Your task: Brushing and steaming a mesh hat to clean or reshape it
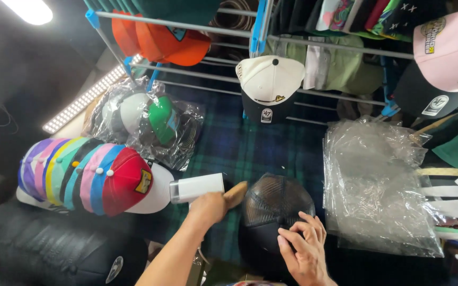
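My left hand (210, 206) grips the wooden handle of a white handheld steamer (196, 187), whose head points left, just left of a black mesh-backed cap (274, 207). That cap lies on a dark green plaid cloth (250, 151). My right hand (303, 249) rests with spread fingers on the cap's lower right side, holding it down.
A nested row of many-coloured caps (88, 175) lies at the left. Bagged caps (144, 122) sit behind it. A pile of clear plastic bags (375, 185) lies at the right. More caps hang on a metal rack (271, 85) above. Black caps (54, 249) fill the lower left.
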